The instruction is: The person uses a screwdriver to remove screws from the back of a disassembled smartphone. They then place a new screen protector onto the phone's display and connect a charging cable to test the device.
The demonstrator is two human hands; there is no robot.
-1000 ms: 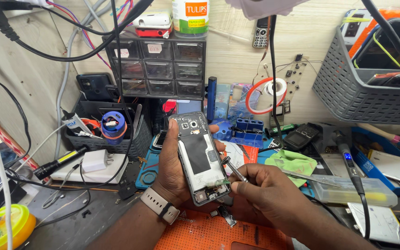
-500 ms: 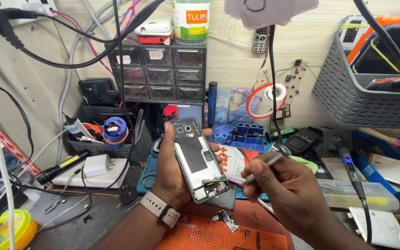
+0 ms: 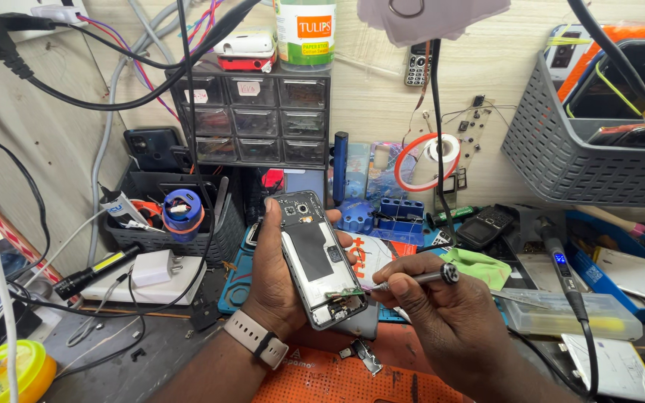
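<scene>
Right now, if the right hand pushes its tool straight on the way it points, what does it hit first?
The right hand aims its metal tool leftward; the tip already sits at the small board in the lower end of the opened phone. That board comes first, though actual contact is unclear.

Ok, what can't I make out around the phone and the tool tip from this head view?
- Tool tip: too small against the small board at the bottom of the phone; contact cannot be told.
- Phone's far side and lower left edge: covered by the left hand.
- Tool's rear end: buried in the right hand.
- Small metal parts on the orange mat: too small to identify.
- Mat's front: cut off by the bottom edge.
</scene>
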